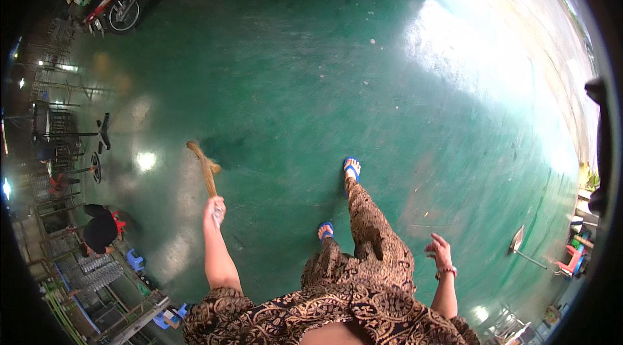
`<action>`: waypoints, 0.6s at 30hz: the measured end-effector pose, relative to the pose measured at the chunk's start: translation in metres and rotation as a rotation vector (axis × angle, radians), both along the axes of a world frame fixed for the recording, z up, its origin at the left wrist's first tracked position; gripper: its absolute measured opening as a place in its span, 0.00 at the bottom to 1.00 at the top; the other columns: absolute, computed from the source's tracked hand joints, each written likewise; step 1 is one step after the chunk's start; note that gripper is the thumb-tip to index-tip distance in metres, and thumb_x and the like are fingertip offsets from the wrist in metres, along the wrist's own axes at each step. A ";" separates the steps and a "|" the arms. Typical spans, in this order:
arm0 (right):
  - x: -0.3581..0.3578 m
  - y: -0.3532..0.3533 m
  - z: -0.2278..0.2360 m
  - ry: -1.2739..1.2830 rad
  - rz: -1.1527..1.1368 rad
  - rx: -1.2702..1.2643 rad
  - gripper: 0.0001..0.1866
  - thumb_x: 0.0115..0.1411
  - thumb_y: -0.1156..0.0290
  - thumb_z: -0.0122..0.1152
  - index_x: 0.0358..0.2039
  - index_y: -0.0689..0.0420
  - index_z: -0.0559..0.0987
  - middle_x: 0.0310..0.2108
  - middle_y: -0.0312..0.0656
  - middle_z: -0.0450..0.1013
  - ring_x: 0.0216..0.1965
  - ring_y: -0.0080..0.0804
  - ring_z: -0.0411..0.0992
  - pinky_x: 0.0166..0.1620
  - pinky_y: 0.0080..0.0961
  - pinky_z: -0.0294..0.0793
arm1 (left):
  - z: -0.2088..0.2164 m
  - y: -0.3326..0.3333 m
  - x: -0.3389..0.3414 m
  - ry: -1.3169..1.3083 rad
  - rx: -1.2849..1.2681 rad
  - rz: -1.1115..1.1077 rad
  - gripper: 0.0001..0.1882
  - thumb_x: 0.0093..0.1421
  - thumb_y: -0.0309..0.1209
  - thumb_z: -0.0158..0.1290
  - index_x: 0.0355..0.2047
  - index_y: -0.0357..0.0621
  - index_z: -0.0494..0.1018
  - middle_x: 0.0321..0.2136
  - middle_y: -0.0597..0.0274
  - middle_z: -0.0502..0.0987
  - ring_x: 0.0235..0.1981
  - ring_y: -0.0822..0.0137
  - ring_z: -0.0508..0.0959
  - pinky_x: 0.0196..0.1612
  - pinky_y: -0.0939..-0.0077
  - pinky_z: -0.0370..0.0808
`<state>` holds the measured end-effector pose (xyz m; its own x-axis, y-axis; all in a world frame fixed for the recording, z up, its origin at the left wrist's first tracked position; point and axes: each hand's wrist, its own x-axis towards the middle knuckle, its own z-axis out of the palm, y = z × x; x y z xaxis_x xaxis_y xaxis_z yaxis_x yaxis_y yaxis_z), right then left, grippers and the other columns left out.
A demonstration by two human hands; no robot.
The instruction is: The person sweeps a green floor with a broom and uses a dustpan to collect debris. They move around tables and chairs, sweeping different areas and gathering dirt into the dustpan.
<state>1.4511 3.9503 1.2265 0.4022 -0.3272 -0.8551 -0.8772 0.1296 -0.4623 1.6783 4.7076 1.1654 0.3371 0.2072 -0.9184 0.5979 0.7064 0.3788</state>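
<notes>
My left hand (215, 210) is closed around a straw-coloured broom (208, 173), which points forward and slightly left over the green floor (292, 105). Where its lower end meets the floor, if it does, I cannot tell. Held out to the right of my body, my right hand (440, 251) has its fingers loosely apart and carries nothing. Below me are my two feet in blue sandals (352, 166), the right one further forward. A long-handled dustpan (517, 240) is further right, apart from my right hand.
A red motorbike (117, 4) stands at the far left. Along the left edge, a person in black (100, 231) sits near metal racks, with a blue stool (135, 259) close by. Red and other items (571, 259) are at the right edge. Bright daylight falls at the upper right.
</notes>
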 end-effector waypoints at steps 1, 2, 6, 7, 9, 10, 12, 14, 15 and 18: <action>-0.006 -0.011 0.008 0.052 0.010 -0.047 0.22 0.56 0.69 0.46 0.53 0.56 0.67 0.25 0.41 0.73 0.25 0.31 0.73 0.26 0.25 0.72 | -0.015 -0.005 0.028 -0.066 0.058 -0.076 0.14 0.47 0.22 0.50 0.14 0.49 0.57 0.09 0.74 0.57 0.06 0.79 0.59 0.08 0.84 0.57; -0.014 -0.021 0.012 0.112 0.026 -0.075 0.23 0.55 0.69 0.46 0.53 0.56 0.67 0.25 0.41 0.73 0.24 0.31 0.74 0.26 0.25 0.72 | -0.029 -0.014 0.058 -0.072 0.142 -0.148 0.14 0.47 0.22 0.51 0.14 0.49 0.56 0.08 0.74 0.57 0.06 0.79 0.58 0.08 0.84 0.57; -0.047 -0.051 0.027 0.421 0.022 -0.116 0.23 0.54 0.73 0.44 0.52 0.59 0.67 0.25 0.46 0.74 0.22 0.34 0.74 0.24 0.28 0.74 | -0.076 -0.128 0.162 0.051 0.246 -0.516 0.13 0.44 0.22 0.52 0.16 0.49 0.58 0.07 0.73 0.56 0.06 0.75 0.61 0.06 0.80 0.54; -0.051 -0.054 0.030 0.432 -0.002 -0.098 0.23 0.54 0.73 0.44 0.52 0.58 0.67 0.25 0.46 0.74 0.23 0.35 0.74 0.24 0.29 0.74 | -0.087 -0.169 0.178 0.007 0.355 -0.509 0.13 0.43 0.21 0.52 0.21 0.48 0.58 0.08 0.72 0.57 0.07 0.75 0.62 0.06 0.79 0.56; -0.051 -0.055 0.033 0.465 -0.053 -0.074 0.22 0.55 0.73 0.44 0.52 0.58 0.67 0.26 0.47 0.74 0.23 0.35 0.75 0.25 0.30 0.74 | -0.102 -0.242 0.206 -0.068 0.479 -0.585 0.18 0.42 0.18 0.51 0.30 0.48 0.57 0.10 0.69 0.60 0.07 0.74 0.63 0.06 0.77 0.60; -0.047 -0.054 0.034 0.473 -0.084 -0.066 0.22 0.56 0.73 0.44 0.52 0.58 0.67 0.26 0.47 0.74 0.24 0.35 0.75 0.25 0.30 0.74 | -0.105 -0.271 0.216 -0.103 0.491 -0.667 0.22 0.41 0.17 0.51 0.34 0.50 0.56 0.11 0.68 0.61 0.07 0.74 0.63 0.07 0.76 0.61; -0.037 -0.048 0.036 0.459 -0.138 -0.043 0.22 0.56 0.73 0.44 0.53 0.57 0.67 0.27 0.46 0.74 0.24 0.35 0.75 0.25 0.29 0.74 | -0.106 -0.323 0.227 0.018 0.461 -0.845 0.30 0.42 0.17 0.49 0.47 0.53 0.58 0.13 0.66 0.62 0.07 0.73 0.63 0.07 0.76 0.63; -0.026 -0.040 0.036 0.412 -0.182 -0.016 0.22 0.56 0.73 0.43 0.53 0.57 0.67 0.27 0.46 0.74 0.24 0.35 0.75 0.25 0.28 0.74 | -0.101 -0.370 0.228 0.021 0.780 -1.231 0.36 0.47 0.26 0.48 0.58 0.51 0.53 0.21 0.50 0.75 0.18 0.58 0.77 0.19 0.67 0.75; -0.022 -0.035 0.036 0.394 -0.196 -0.004 0.21 0.57 0.73 0.44 0.53 0.57 0.67 0.27 0.45 0.74 0.24 0.34 0.75 0.25 0.28 0.73 | -0.096 -0.391 0.227 0.004 0.778 -1.352 0.39 0.46 0.26 0.47 0.61 0.53 0.47 0.25 0.46 0.75 0.23 0.55 0.78 0.24 0.65 0.76; -0.015 -0.021 0.035 0.276 -0.234 0.038 0.21 0.57 0.72 0.44 0.53 0.57 0.67 0.26 0.44 0.74 0.24 0.33 0.75 0.25 0.27 0.73 | -0.076 -0.455 0.213 -0.074 0.747 -1.642 0.42 0.46 0.26 0.46 0.62 0.56 0.44 0.32 0.40 0.75 0.30 0.49 0.78 0.32 0.63 0.76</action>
